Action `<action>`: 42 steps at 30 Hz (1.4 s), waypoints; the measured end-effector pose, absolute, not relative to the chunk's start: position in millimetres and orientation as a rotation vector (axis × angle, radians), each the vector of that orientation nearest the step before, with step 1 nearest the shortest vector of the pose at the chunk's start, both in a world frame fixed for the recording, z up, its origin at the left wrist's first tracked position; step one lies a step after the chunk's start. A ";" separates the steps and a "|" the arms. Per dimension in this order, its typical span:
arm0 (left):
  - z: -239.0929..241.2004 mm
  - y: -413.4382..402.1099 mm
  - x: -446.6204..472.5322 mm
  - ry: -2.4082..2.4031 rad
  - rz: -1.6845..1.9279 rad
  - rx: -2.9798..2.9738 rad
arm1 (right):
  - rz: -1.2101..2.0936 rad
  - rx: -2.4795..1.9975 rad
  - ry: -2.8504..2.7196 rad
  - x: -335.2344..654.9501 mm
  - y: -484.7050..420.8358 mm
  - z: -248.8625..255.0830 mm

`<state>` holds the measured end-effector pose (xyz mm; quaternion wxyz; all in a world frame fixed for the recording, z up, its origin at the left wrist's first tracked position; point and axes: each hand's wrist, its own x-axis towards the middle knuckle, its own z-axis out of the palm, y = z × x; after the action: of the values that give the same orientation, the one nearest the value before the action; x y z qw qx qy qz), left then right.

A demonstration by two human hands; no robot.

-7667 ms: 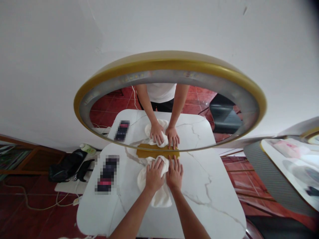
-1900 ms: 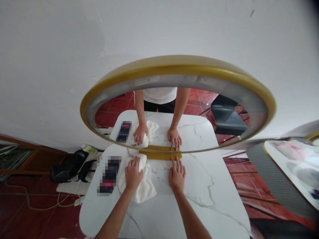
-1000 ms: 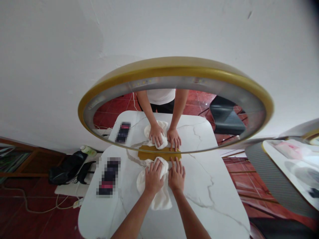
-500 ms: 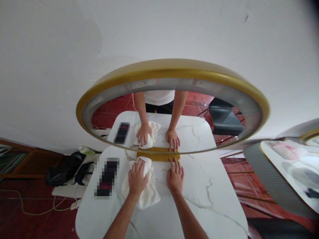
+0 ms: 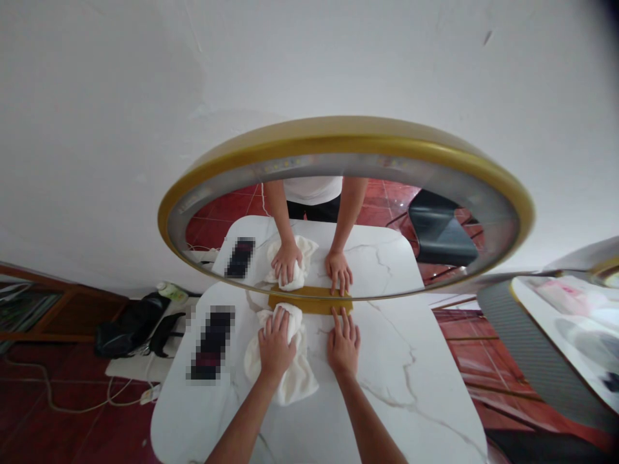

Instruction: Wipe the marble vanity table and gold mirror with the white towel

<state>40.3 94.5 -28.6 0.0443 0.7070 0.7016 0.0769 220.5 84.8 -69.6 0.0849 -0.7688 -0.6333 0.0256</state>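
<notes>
My left hand (image 5: 277,345) presses down on a bunched white cloth (image 5: 302,374), its fingers curled over the cloth's front wad. That wad touches the left part of the mirror's gold base (image 5: 316,305). Flat on the white marble-patterned table (image 5: 387,386) lies my right hand (image 5: 344,345), fingers slightly spread, with the fingertips at the base's right end and nothing held. Above the base leans a round gold-rimmed mirror (image 5: 382,241), in which both arms and the cloth are reflected.
A blurred-out dark flat object (image 5: 213,341) lies on the table's left side. Lower left are a black bag (image 5: 133,325), a green-white bottle (image 5: 171,292) and cables on the floor. A second table (image 5: 575,322) stands at the right, beside a dark chair (image 5: 551,446).
My left hand and the cloth under it have shifted slightly right along the mirror's base. My right hand stays beside the base. The view has turned a little.
</notes>
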 end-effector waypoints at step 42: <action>-29.4 49.7 -49.6 2.143 0.901 1.817 | 0.412 -1.520 -2.309 114.8 35.6 -10.9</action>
<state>-49.6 49.7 -29.4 0.0953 0.6128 0.7231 0.3041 114.8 35.6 -10.9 0.1725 -0.5355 -0.8139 0.1451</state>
